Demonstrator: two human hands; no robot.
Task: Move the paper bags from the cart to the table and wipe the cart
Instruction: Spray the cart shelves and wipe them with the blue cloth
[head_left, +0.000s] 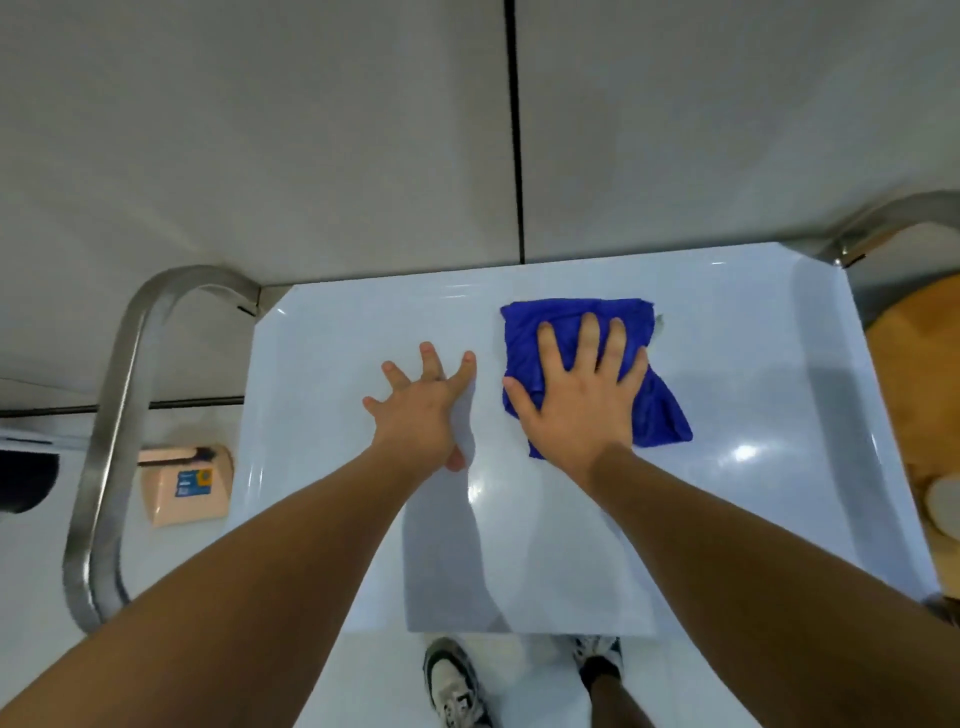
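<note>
With the right hand (582, 400) flat on the blue cloth (660, 410) and the left hand (421, 400) splayed, holding nothing, pressing near the cart (332, 467) top's far edge may roll it away.

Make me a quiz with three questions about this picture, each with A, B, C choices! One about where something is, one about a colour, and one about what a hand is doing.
1. Where is the cloth?
A. On the cart top
B. On the floor
C. Hanging from the handle

2. What colour is the cloth?
A. Red
B. Blue
C. Yellow

3. What is the right hand doing?
A. Making a fist in the air
B. Pressing flat on the cloth
C. Gripping the metal handle

Answers:
1. A, it lies on the white cart top.
2. B, it is bright blue.
3. B, straight fingers spread across the cloth.
</note>
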